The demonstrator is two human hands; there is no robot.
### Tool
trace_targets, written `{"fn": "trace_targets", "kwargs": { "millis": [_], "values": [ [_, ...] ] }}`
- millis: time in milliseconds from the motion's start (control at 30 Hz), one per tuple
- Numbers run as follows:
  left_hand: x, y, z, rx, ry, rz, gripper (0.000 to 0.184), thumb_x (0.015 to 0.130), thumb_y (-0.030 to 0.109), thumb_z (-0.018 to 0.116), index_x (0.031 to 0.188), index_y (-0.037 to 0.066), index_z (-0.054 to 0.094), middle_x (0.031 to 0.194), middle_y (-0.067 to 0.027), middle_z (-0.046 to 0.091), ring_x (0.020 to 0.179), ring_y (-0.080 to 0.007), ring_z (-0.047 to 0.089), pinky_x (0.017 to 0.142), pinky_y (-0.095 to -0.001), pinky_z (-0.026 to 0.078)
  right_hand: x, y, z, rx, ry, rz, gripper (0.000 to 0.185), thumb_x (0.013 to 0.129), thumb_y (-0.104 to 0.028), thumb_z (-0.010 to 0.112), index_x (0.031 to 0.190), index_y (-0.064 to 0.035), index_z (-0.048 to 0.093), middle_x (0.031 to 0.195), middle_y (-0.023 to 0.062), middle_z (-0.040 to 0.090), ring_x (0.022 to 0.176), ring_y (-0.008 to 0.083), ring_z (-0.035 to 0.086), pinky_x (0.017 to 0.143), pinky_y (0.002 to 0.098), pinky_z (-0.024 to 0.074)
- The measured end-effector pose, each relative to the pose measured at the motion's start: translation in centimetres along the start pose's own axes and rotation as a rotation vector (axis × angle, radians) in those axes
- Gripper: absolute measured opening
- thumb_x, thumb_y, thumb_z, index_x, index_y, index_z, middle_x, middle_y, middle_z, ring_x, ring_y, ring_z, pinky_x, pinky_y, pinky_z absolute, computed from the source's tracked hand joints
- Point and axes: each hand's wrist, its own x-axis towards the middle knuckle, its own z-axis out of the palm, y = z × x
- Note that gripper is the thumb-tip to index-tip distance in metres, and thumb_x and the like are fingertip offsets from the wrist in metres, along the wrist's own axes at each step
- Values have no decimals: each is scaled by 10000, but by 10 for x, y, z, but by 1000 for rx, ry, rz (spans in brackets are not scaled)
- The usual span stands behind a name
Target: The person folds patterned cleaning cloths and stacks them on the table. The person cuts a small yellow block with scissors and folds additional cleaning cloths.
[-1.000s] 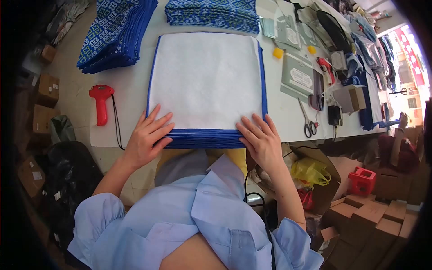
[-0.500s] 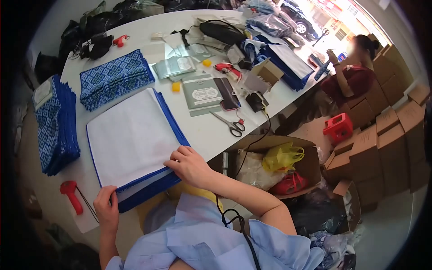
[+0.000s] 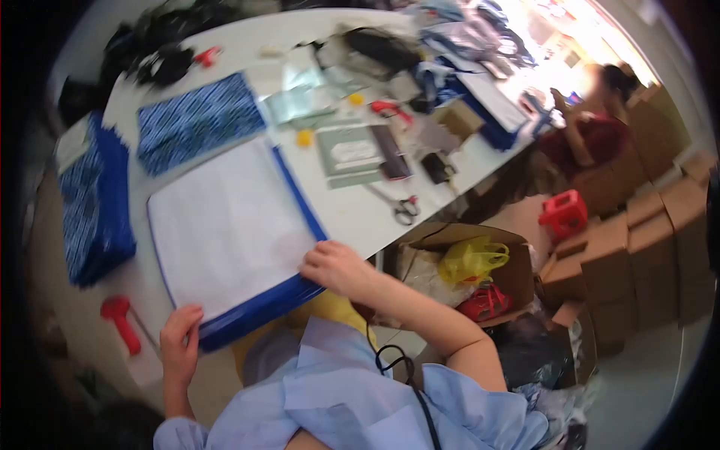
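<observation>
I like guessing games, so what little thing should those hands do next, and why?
Maybe lift the near edge of the top white sheet a little: the left hand and the right hand are at its two near corners, though blur hides how firmly they grip.

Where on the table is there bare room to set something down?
One patch lies between the white-topped stack, the scissors and the near edge of the table, just beyond the right hand. Another runs along the far edge, between the small red tool and the black bag. It is crowded around the grey packet, black bag and open box.
</observation>
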Motion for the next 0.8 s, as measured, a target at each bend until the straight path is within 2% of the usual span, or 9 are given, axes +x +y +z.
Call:
{"fn": "trace_targets", "kwargs": {
  "millis": [67, 100, 133, 167, 300, 333, 400, 533, 800],
  "values": [
    [-1, -7, 1, 165, -19, 163, 163, 699, -21, 594, 860, 7, 595, 979, -123, 587, 988, -292, 530, 844, -352, 422, 2, 2, -2, -134, -13, -115, 74, 673, -155, 509, 702, -87, 506, 727, 47, 502, 717, 202, 494, 675, 313, 406],
    [-1, -6, 0, 171, -18, 167, 179, 690, 6, 618, 868, 14, 597, 980, -113, 587, 1003, -287, 523, 842, -354, 427, 3, -2, -11, -148, -157, -55, 141, 671, -142, 516, 795, -77, 533, 765, 37, 517, 768, 194, 502, 769, 321, 416],
    [-2, -5, 0, 188, -18, 156, 185, 692, 16, 618, 876, 15, 595, 981, -113, 587, 1005, -282, 523, 843, -354, 428, 5, -3, -16, -155, -85, -70, 174, 662, -138, 525, 824, -76, 545, 799, 36, 543, 803, 185, 523, 845, 339, 401],
    [-3, -7, -1, 201, -10, 164, 191, 695, 26, 618, 885, 16, 592, 983, -113, 586, 1007, -277, 523, 845, -353, 429, 7, -5, -16, -214, -40, -81, 136, 689, -128, 510, 816, -82, 527, 755, 32, 521, 771, 185, 522, 908, 357, 362],
    [-1, -8, -1, 301, 45, 182, 195, 710, 12, 587, 905, 8, 580, 964, -120, 588, 972, -269, 542, 817, -342, 452, 25, -14, -15, -15, 118, 206, 264, 652, 14, 533, 913, -31, 536, 825, 82, 547, 779, 238, 529, 773, 370, 438],
    [-3, -8, -1, 342, 68, 204, 197, 708, 6, 580, 905, 4, 576, 950, -127, 590, 949, -272, 555, 805, -339, 460, 31, -15, -17, 0, 108, 168, 264, 652, 14, 533, 913, -31, 536, 825, 82, 547, 779, 238, 529, 773, 370, 438],
    [-2, -7, -2, 308, 151, 157, 198, 700, -7, 572, 898, 0, 576, 936, -135, 592, 922, -278, 567, 790, -336, 469, 41, -15, -19, -37, 293, 193, 305, 631, 75, 554, 919, -26, 556, 812, 97, 531, 754, 250, 518, 692, 354, 440],
    [4, -2, -8, 189, 373, 138, 203, 685, -25, 554, 885, -7, 579, 916, -151, 597, 862, -293, 590, 761, -333, 484, 38, -6, -30, -48, 353, 200, 274, 629, 74, 599, 877, -41, 591, 782, 89, 502, 737, 242, 498, 628, 326, 421],
    [-1, 20, -21, 243, 389, 259, 199, 700, -27, 538, 892, 4, 583, 942, -152, 594, 862, -292, 592, 744, -329, 488, 11, -13, -51, -49, 416, 224, 199, 628, 42, 611, 801, -56, 611, 776, 80, 510, 755, 246, 501, 679, 339, 412]
  ]
}}
